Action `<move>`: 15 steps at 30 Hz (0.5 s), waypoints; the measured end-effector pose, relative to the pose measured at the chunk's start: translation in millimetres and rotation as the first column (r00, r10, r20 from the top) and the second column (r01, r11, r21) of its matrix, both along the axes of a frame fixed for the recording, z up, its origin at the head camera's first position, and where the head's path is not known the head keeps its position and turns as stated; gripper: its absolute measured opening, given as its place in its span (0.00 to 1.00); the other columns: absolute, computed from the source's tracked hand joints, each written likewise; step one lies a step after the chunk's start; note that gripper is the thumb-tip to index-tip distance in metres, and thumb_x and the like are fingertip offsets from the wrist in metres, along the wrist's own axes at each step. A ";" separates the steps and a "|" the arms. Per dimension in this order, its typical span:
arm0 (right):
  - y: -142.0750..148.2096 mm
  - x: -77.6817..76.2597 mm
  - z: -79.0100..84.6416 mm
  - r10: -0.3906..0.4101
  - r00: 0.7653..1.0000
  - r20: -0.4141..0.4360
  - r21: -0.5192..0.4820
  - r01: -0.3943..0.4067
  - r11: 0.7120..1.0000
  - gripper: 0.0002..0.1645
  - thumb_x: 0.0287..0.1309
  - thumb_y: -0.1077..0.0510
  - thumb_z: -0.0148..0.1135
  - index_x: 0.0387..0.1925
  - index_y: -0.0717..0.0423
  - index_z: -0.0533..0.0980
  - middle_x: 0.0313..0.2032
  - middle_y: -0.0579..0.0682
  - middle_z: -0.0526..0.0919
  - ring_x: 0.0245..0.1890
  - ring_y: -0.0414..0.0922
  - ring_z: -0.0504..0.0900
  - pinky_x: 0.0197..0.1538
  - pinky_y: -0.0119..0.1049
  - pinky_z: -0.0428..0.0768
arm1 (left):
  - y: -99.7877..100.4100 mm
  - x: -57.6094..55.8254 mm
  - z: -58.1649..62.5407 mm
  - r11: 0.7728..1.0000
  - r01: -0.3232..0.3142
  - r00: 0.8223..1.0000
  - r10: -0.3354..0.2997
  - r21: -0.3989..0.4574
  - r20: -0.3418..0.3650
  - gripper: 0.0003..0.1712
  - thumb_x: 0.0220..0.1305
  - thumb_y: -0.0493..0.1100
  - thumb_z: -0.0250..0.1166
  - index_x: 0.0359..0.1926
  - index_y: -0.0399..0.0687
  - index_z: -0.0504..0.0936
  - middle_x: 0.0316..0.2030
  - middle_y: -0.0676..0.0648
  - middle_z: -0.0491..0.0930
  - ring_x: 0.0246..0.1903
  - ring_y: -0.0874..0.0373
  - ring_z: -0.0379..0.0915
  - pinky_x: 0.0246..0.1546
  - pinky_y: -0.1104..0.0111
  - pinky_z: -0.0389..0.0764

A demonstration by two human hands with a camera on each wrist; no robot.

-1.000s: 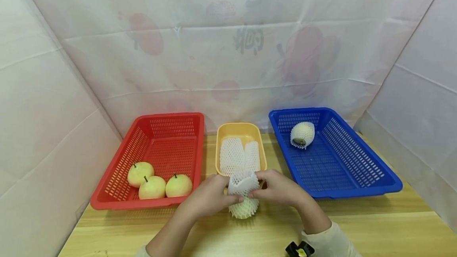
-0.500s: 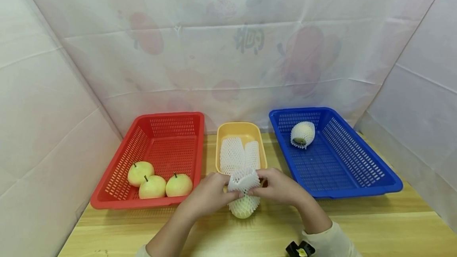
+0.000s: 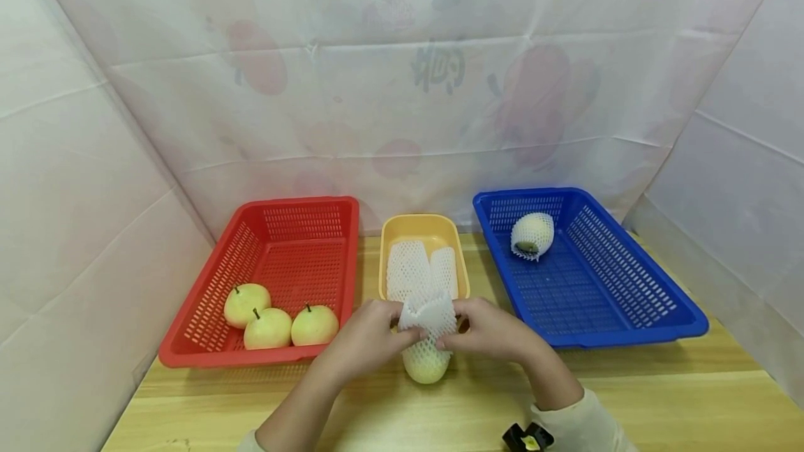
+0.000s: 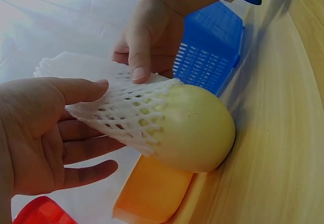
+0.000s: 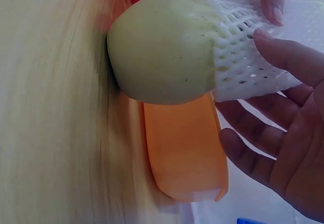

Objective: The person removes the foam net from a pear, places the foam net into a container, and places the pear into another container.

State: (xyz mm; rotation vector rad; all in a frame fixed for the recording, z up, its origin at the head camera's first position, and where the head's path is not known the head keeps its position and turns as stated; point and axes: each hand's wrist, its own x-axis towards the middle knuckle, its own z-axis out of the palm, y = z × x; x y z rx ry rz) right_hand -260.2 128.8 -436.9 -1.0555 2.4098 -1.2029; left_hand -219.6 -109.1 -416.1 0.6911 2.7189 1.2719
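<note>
A pale yellow-green pear (image 3: 426,369) stands on the table in front of me, its lower part bare. Around its upper part is a white foam net sleeve (image 3: 428,314), which extends loosely above the fruit. My left hand (image 3: 370,333) pinches the sleeve from the left, thumb in front. From the other side, my right hand (image 3: 493,330) holds it between thumb and fingers. In the left wrist view, the net's edge lies across the pear (image 4: 200,128). The right wrist view shows the thumb of my right hand (image 5: 296,123) on the mesh.
At left, a red basket (image 3: 301,264) holds three bare pears (image 3: 268,330). Behind my hands, a yellow tray (image 3: 427,227) contains more foam net sleeves (image 3: 408,270). The blue basket (image 3: 584,291) at right holds one netted pear (image 3: 532,236). White cloth (image 3: 402,124) encloses the back and sides.
The foam net has slid up the pear: its lower edge was near the fruit's bottom and now leaves the lower part bare. Both hands keep hold of the sleeve, in nearly the same place.
</note>
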 end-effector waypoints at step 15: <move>0.8 0.4 5.5 -0.038 0.999 0.033 -0.102 0.041 0.994 0.13 0.58 0.53 0.70 0.41 0.57 0.82 0.32 0.48 0.85 0.27 0.36 0.79 0.29 0.32 0.81 | 0.2 -0.9 -2.1 0.998 0.012 0.999 -0.015 0.064 0.047 0.14 0.56 0.51 0.73 0.43 0.55 0.85 0.37 0.59 0.85 0.37 0.67 0.80 0.35 0.73 0.81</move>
